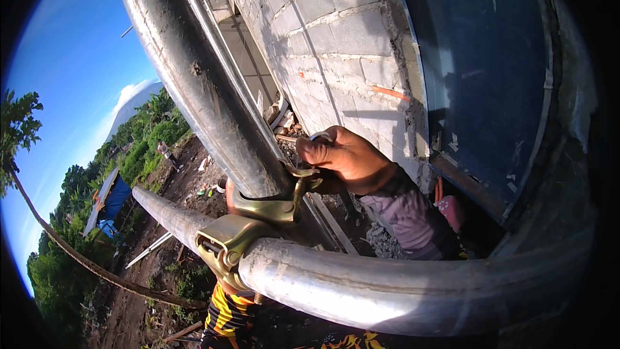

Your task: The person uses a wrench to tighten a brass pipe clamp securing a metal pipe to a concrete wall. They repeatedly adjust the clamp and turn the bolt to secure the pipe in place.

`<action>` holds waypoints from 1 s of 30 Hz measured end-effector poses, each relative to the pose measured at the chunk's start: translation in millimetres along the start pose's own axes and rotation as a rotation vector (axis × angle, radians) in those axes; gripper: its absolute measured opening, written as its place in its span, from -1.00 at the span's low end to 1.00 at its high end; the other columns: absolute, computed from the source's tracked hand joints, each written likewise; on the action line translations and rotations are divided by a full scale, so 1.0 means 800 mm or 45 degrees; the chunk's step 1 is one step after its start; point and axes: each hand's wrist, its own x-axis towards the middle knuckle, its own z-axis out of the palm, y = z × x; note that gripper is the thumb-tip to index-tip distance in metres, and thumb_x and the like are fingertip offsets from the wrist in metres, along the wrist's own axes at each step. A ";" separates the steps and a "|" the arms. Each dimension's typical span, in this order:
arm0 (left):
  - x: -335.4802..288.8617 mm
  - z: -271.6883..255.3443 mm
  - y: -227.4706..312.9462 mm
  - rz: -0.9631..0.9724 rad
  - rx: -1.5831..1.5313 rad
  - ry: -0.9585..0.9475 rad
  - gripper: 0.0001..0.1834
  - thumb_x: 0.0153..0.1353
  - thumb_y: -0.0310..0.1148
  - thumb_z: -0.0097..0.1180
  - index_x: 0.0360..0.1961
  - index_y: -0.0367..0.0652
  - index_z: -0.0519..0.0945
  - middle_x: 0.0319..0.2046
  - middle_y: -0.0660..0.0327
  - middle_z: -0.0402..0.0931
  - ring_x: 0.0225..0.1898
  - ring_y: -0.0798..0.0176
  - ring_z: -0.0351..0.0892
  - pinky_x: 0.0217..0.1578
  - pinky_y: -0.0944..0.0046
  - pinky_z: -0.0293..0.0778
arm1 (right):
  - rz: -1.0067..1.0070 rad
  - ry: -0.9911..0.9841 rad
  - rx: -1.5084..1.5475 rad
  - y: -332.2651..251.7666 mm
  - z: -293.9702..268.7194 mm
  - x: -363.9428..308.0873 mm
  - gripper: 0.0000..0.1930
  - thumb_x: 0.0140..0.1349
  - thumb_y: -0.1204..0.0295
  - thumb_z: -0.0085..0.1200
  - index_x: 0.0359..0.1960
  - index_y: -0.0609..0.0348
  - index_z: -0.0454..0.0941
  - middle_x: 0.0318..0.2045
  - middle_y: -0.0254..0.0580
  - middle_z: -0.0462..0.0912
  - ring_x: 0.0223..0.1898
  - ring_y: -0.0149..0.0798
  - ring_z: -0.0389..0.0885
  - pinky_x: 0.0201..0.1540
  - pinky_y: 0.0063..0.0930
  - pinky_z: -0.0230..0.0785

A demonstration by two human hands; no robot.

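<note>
- The right hand (342, 158) is reaching in from the right, beside the sloping scaffold tube (200, 77); its grip is closing, thumb against fingers, on a shiny curved metal piece (320, 136), most of which the hand is hiding.
- The left hand (230, 198) is mostly hiding behind the brass-coloured scaffold coupler (239, 236), only strips of skin showing at its left side and underneath; I cannot tell whether its grip is holding anything.
- The coupler is sitting where the two tubes are crossing: its lower clamp is wrapping the crosswise scaffold tube (361, 284), nearer that tube's far left end than its right, and its upper clamp is lying against the lower part of the sloping tube.
- A threaded bolt (299, 190) is standing at the right side of the upper clamp, just below the right hand's fingers.
- A yellow-and-black sleeve (229, 317) is showing beneath the coupler, below the left hand.
- A grey block wall (336, 45) is rising behind the right hand, and a dark blue panel (484, 90) is standing to its right.
- Well apart, down on the left, a person (168, 154) is standing on the bare ground, and a blue-sided shelter (111, 203) is standing near the greenery.
</note>
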 end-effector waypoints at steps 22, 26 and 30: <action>-0.001 0.005 -0.001 -0.007 0.013 -0.002 -0.55 0.37 -0.15 -0.06 0.04 -0.35 0.49 -0.18 -0.07 0.62 -0.24 0.04 0.67 -0.21 0.08 0.62 | -0.040 -0.222 0.247 0.022 -0.024 -0.005 -0.73 0.31 0.50 0.16 0.02 0.30 0.54 -0.36 -0.35 0.64 -0.48 -0.59 0.49 -0.45 -0.71 0.33; -0.002 0.007 -0.001 -0.013 0.019 -0.006 -0.55 0.37 -0.15 -0.05 0.04 -0.35 0.49 -0.19 -0.06 0.62 -0.25 0.04 0.67 -0.22 0.08 0.63 | 0.029 -0.161 0.155 0.019 -0.022 -0.001 -0.72 0.26 0.42 0.22 -0.05 0.29 0.56 -0.31 -0.26 0.67 -0.36 -0.47 0.60 -0.33 -0.62 0.44; -0.003 0.008 -0.001 -0.016 0.022 0.001 -0.56 0.37 -0.16 -0.05 0.04 -0.35 0.49 -0.19 -0.06 0.62 -0.25 0.04 0.67 -0.23 0.09 0.63 | -0.009 -0.078 0.052 0.016 -0.019 0.005 -0.71 0.27 0.28 0.23 -0.16 0.29 0.60 -0.33 -0.27 0.68 -0.30 -0.44 0.63 -0.20 -0.57 0.47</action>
